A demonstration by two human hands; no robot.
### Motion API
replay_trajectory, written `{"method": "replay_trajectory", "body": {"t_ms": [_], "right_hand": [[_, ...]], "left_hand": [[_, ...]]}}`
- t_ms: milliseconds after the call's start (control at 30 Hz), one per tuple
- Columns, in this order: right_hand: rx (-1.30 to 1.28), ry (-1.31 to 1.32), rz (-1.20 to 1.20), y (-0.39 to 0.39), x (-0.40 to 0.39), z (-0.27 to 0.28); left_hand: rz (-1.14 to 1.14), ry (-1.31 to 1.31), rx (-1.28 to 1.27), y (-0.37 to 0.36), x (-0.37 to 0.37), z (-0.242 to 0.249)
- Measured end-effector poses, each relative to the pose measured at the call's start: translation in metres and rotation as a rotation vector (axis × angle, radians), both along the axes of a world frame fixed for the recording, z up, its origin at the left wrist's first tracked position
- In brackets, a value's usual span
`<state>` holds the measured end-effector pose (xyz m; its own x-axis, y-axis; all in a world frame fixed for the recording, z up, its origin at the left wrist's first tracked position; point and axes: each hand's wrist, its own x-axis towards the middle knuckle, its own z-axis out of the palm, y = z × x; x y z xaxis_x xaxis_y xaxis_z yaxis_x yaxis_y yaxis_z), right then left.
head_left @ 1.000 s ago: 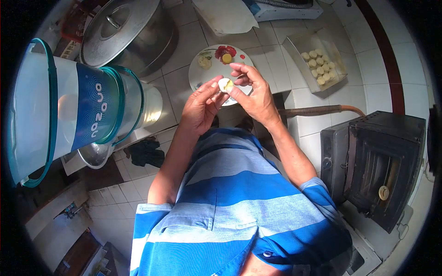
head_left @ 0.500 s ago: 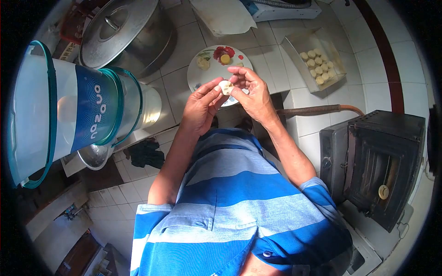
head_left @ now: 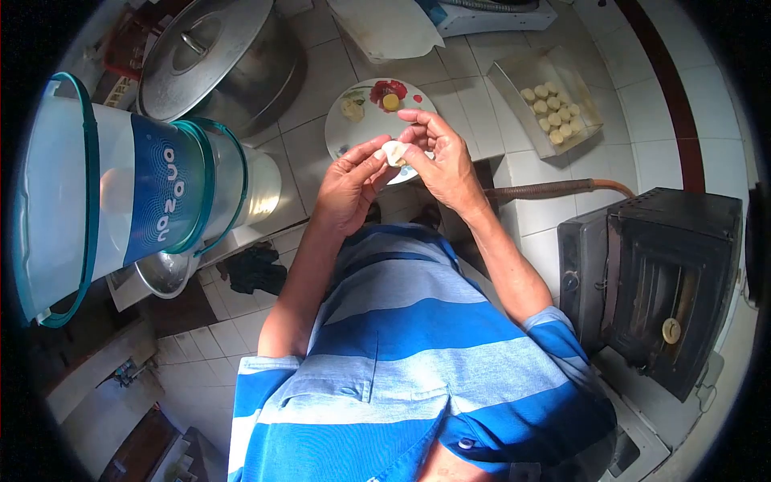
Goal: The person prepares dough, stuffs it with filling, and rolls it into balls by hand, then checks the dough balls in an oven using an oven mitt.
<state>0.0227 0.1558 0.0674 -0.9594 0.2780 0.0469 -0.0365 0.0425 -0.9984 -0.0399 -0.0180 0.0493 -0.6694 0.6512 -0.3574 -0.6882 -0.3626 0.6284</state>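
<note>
Between both hands, above the near edge of a flowered plate (head_left: 345,132), is a small piece of pale dough (head_left: 394,153). My left hand (head_left: 353,181) pinches its left side with thumb and fingertips. The thumb of my right hand (head_left: 443,165) presses on its right side, with the fingers curved above. On the plate lie a round yellow piece (head_left: 391,102) and a lump of pale dough (head_left: 352,110).
A lidded metal pot (head_left: 265,88) and large buckets (head_left: 112,185) stand at the left. At the upper right a metal tray (head_left: 590,120) holds several pale round pieces (head_left: 553,120). A small black oven (head_left: 675,281) is at the right.
My right thumb has shifted slightly over the dough, and its fingers have moved a little. The dough remains between both hands.
</note>
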Motion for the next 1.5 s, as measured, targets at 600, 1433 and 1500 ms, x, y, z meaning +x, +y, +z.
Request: {"method": "replay_trajectory", "body": {"t_ms": [600, 1433, 1500], "right_hand": [[0.308, 0.216, -0.063, 0.002, 0.006, -0.007], [0.533, 0.251, -0.082, -0.01, 0.013, 0.001], [0.583, 0.248, -0.064, -0.01, 0.011, 0.003]], "left_hand": [[-0.092, 0.036, 0.019, 0.002, 0.004, 0.011], [-0.011, -0.133, 0.11, 0.001, 0.003, 0.02], [-0.013, -0.097, 0.165, -0.001, 0.006, 0.005]]}}
